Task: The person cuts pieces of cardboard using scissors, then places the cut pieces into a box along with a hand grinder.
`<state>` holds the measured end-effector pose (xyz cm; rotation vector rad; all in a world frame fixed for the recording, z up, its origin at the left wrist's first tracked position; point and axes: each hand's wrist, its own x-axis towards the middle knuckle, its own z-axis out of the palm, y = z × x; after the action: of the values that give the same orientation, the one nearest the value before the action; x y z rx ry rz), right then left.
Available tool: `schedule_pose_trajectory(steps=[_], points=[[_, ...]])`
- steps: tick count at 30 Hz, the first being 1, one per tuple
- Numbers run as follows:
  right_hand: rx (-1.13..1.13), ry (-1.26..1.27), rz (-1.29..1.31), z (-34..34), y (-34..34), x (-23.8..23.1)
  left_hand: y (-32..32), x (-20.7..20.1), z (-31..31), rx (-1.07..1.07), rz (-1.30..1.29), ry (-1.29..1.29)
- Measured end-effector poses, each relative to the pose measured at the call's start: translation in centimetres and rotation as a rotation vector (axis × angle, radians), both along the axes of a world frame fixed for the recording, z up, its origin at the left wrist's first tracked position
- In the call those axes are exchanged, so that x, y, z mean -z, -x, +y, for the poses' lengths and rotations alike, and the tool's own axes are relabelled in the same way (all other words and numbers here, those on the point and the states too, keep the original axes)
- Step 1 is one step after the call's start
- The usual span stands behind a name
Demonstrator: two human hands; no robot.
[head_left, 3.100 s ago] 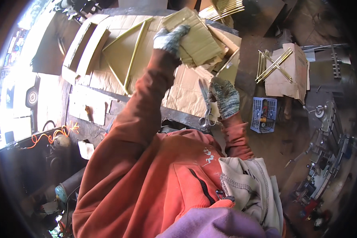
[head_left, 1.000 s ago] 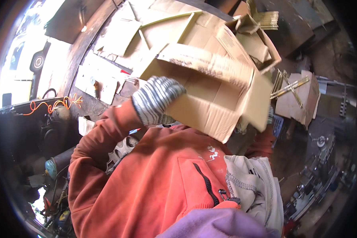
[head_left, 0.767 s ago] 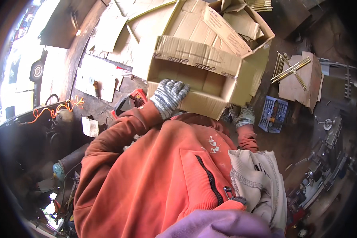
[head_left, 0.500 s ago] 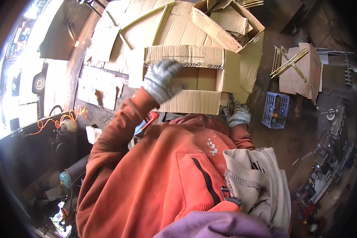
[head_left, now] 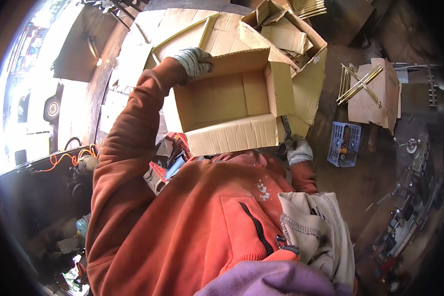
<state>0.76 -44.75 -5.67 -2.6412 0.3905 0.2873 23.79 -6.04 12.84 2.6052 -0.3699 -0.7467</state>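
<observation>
An open cardboard box (head_left: 217, 101) lies in front of me, its hollow inside facing up toward me and its near flap (head_left: 234, 135) folded outward. My left hand (head_left: 193, 63), in a grey-white striped knit glove, grips the far flap near its left corner with curled fingers. To the right of the box's near corner, my right hand (head_left: 299, 150) wears the same kind of glove. Its fingers are bent round a dark metal tool (head_left: 285, 127) with a curved, shiny shank. The tool's exact kind and part of the grip are hidden.
Flattened cardboard (head_left: 227, 37) lies beneath and beyond the box. Another carton (head_left: 311, 44) with cardboard scraps stands at the far right. Further right are a blue plastic basket (head_left: 344, 144) and gold-coloured rods (head_left: 361, 85) on cardboard. A red container (head_left: 180, 145) sits by my left side.
My left hand has moved up and left from over the box to its far flap. The box has tilted, showing more of its inside. My right hand has shifted slightly nearer to me.
</observation>
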Motion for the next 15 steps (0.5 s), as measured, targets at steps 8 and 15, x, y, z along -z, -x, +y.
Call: schedule_pose_trajectory(steps=[8, 15], points=[[-0.240, 0.078, -0.838, 6.8, -7.8, -20.8, 5.1, -9.6, -0.6, -0.111, 0.071, 0.196], [-0.324, -0.226, -0.510, 4.7, -14.1, -17.7, 6.9, -14.7, 1.1, -0.074, 0.062, 0.295]])
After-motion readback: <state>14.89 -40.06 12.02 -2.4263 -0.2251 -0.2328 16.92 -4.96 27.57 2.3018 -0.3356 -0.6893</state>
